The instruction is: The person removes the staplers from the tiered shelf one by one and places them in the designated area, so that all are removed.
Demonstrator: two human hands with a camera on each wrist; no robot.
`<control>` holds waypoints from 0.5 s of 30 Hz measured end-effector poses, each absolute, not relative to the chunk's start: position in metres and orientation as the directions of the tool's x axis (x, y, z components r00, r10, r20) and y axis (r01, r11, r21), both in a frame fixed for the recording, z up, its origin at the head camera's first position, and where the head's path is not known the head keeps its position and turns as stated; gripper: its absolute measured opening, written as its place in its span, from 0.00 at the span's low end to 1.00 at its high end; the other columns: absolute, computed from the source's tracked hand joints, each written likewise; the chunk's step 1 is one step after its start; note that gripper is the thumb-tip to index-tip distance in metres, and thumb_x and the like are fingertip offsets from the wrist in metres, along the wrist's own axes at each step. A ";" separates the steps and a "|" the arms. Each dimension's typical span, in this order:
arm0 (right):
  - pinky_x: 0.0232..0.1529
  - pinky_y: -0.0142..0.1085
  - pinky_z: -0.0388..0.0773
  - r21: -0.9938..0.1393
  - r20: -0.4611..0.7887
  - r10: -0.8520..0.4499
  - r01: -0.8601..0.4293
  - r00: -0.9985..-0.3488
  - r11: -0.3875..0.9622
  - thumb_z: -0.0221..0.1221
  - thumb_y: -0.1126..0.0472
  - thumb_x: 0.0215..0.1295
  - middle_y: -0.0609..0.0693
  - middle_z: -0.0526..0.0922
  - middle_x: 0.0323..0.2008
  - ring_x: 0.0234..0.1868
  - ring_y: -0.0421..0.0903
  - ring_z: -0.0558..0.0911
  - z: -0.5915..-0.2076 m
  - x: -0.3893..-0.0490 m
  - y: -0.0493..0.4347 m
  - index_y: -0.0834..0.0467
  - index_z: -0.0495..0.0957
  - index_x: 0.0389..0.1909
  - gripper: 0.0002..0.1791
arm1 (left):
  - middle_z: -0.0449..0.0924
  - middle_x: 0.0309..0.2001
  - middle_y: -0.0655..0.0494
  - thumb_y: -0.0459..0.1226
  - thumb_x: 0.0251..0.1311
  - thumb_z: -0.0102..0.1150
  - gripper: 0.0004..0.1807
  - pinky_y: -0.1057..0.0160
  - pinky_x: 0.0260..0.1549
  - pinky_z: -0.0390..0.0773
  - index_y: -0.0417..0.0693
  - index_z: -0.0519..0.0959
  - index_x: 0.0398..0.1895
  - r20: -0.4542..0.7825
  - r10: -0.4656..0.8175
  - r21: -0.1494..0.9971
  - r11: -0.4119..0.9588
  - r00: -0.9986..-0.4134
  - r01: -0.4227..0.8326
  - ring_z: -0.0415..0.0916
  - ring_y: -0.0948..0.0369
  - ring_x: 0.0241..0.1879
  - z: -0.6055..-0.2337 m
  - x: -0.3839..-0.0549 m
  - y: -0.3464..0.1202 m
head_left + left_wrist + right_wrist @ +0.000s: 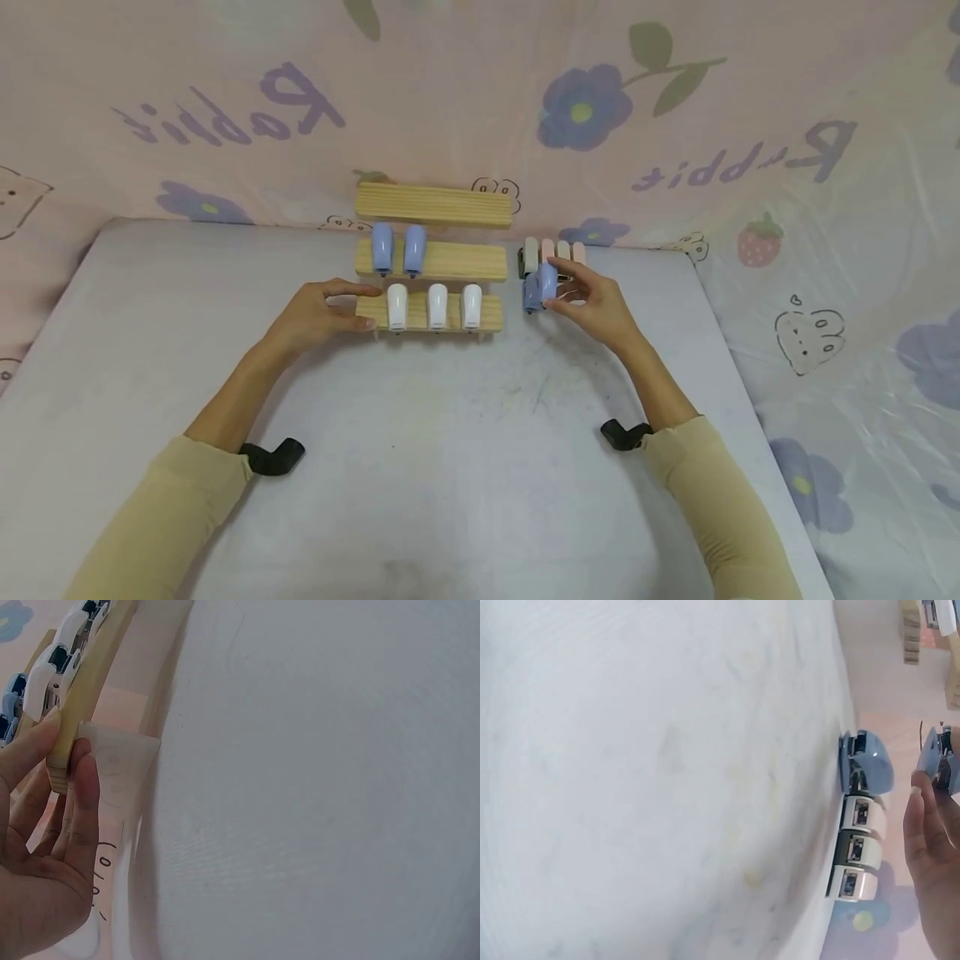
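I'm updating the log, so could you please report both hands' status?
Left hand gripping lowest shelf. Right hand holding blue stapler, raised. Possible snag: second blue stapler close by.

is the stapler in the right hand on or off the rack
Off: the right hand holds the blue stapler, with a visible gap to the wooden rack.

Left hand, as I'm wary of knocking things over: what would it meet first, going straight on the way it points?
Probably the leftmost glossy white stapler on the lowest pale wooden shelf, whose left end the left hand grips; depth there is unclear.
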State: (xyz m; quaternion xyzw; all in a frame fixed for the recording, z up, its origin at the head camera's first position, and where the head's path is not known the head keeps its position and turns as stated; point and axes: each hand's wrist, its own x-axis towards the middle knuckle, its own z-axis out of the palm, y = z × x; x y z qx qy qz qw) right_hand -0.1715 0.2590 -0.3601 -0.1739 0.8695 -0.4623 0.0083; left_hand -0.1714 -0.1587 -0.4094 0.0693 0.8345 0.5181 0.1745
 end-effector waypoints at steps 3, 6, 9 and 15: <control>0.45 0.37 0.80 -0.807 0.123 -0.296 -0.269 -0.947 0.526 0.67 0.73 0.59 0.66 0.77 0.58 0.47 0.62 0.82 -0.364 -0.172 0.262 0.65 0.69 0.68 0.35 | 0.66 0.71 0.47 0.46 0.51 0.77 0.32 0.35 0.64 0.59 0.49 0.80 0.60 -0.222 0.296 0.891 0.449 -0.929 -0.070 0.56 0.41 0.72 -0.410 -0.172 -0.159; 0.45 0.36 0.79 -0.801 0.106 -0.280 -0.249 -0.954 0.545 0.67 0.73 0.59 0.65 0.77 0.60 0.47 0.63 0.82 -0.367 -0.172 0.266 0.65 0.69 0.68 0.35 | 0.66 0.71 0.47 0.46 0.50 0.77 0.32 0.35 0.64 0.58 0.50 0.81 0.60 -0.228 0.285 0.888 0.453 -0.931 -0.079 0.56 0.42 0.72 -0.411 -0.172 -0.158; 0.44 0.32 0.78 -0.797 0.081 -0.258 -0.218 -0.963 0.563 0.67 0.73 0.59 0.64 0.74 0.63 0.49 0.63 0.82 -0.370 -0.173 0.270 0.65 0.69 0.68 0.35 | 0.67 0.70 0.48 0.46 0.49 0.78 0.31 0.36 0.64 0.58 0.51 0.81 0.60 -0.231 0.270 0.887 0.453 -0.935 -0.088 0.56 0.43 0.71 -0.412 -0.172 -0.157; 0.41 0.24 0.77 -0.804 0.032 -0.228 -0.161 -0.973 0.572 0.67 0.72 0.60 0.64 0.74 0.63 0.50 0.62 0.81 -0.376 -0.179 0.281 0.63 0.68 0.69 0.35 | 0.67 0.70 0.48 0.46 0.49 0.78 0.31 0.36 0.66 0.55 0.52 0.81 0.59 -0.233 0.261 0.880 0.466 -0.937 -0.089 0.53 0.45 0.73 -0.411 -0.173 -0.158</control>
